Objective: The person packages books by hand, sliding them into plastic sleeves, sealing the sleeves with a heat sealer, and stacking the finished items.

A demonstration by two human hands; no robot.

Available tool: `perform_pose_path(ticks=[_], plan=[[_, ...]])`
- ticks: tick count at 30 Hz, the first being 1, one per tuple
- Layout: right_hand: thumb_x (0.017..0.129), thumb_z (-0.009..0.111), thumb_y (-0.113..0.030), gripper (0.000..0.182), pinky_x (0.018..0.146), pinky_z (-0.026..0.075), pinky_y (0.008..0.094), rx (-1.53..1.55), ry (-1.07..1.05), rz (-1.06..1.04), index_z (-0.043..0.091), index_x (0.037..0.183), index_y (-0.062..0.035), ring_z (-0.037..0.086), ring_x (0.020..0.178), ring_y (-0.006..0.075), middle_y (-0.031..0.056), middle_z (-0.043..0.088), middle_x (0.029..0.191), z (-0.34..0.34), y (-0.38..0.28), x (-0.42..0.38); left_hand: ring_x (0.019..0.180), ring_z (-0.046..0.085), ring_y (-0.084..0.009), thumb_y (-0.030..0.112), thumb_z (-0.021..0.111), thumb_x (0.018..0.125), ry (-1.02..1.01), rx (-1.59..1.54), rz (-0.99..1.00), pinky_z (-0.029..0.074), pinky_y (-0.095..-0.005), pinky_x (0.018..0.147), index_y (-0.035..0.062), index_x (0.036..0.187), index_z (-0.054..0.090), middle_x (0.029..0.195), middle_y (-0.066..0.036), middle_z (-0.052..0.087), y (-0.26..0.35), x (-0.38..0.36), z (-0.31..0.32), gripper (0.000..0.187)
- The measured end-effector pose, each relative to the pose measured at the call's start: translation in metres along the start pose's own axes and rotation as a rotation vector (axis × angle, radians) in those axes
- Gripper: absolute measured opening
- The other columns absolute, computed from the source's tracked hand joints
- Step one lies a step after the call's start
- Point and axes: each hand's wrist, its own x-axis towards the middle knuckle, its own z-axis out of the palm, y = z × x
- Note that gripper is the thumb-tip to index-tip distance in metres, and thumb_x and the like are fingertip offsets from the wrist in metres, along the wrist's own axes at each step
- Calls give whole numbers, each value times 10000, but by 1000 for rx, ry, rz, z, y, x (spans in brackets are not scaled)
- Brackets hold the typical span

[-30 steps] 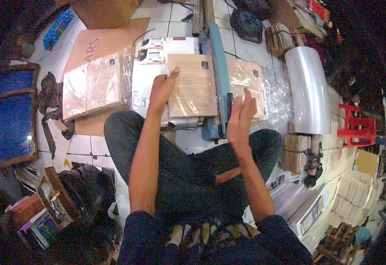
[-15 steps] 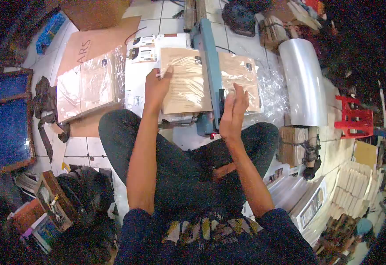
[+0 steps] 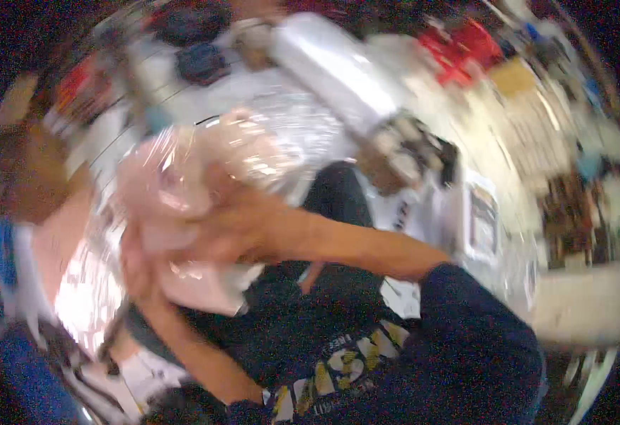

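Note:
Motion blur covers much of the view. A plastic-wrapped book (image 3: 161, 170) with a pale brown cover is at the left, tilted over my lap, its film glinting. My left hand (image 3: 136, 265) is closed at its near left edge. Across its middle reaches my right hand (image 3: 228, 223), touching the wrap; its fingers are smeared, so their grip cannot be made out. Beyond my right hand lies another brown piece under film (image 3: 253, 149). Loose clear film (image 3: 296, 120) spreads behind it.
A large roll of clear film (image 3: 338, 64) lies farther back. A red plastic stool (image 3: 459, 53) stands at the back right, near stacked paper bundles (image 3: 537, 120). Another shiny wrapped package (image 3: 87, 297) rests on cardboard (image 3: 65, 234) at the left.
My view has swung right. Both hands have left the blue-grey bar sealer and come together around the wrapped book, which is now lifted and tilted toward my lap's left side.

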Motion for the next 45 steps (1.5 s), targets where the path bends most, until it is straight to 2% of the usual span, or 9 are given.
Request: perform_pose_path(ticks=[8,9,13,20,24,30,36,38,45], plan=[[749,698,-175,327,971,431,408,-37,554,192,633,1055,-80,519,1191,267,106,569,1251,-104,-1,-64,1155,521,-295,331,487,937,-432,-1457,-438,401,-402,1037,-44,1338,421,1254,-179,530,19,29,0,553],[736,736,-163,345,925,468,378,64,582,274,629,1050,-66,574,1126,268,112,617,1176,-117,4,-90,1109,524,-289,335,434,972,308,-845,-500,416,-409,1014,-27,1336,429,1219,-167,534,-24,11,27,513],[847,713,-165,342,661,471,239,-247,844,1063,583,1138,-41,563,765,74,-14,614,859,-194,-17,-175,1048,501,-243,278,411,991,338,-1003,-788,409,-388,990,-34,1232,496,1209,-162,515,-10,26,10,404],[904,614,-404,417,585,438,215,321,699,1868,644,1056,-17,566,680,48,5,655,832,-232,-65,-380,838,564,-252,416,416,958,456,-223,25,483,-365,820,-85,1002,572,903,-147,566,83,29,51,526],[876,632,-454,483,618,468,248,233,625,2070,662,1032,2,591,674,96,44,660,794,-196,-70,-420,918,632,-251,233,560,866,-403,-313,268,487,-353,828,-9,982,646,958,-179,662,196,-32,188,281],[809,621,-607,821,896,462,349,-57,486,2168,541,1228,93,598,1021,282,206,627,1131,-178,-75,-442,1419,173,-291,540,437,943,-1300,-1358,-646,176,-377,1141,-93,1449,-46,1539,-254,74,292,-92,389,943],[933,512,-496,581,758,522,264,1155,1216,1747,577,1195,20,637,888,143,107,650,1102,-182,-101,-477,1379,-186,-475,540,426,937,-1405,-545,5,43,-561,1122,-131,1407,-133,1482,-361,-142,351,-103,382,992],[916,529,-524,580,679,514,242,443,659,2176,615,1128,10,640,784,126,81,674,1005,-180,-103,-495,1371,-194,-489,514,419,944,-1224,-505,101,24,-636,1085,-126,1408,-139,1473,-345,-204,357,-120,397,967],[875,444,-670,755,856,466,322,784,664,2067,623,1162,6,632,940,226,151,672,1029,-182,-98,-500,1404,-175,-419,441,433,962,-1210,-566,83,30,-522,1135,-94,1439,-88,1493,-325,-177,338,-113,397,886]])
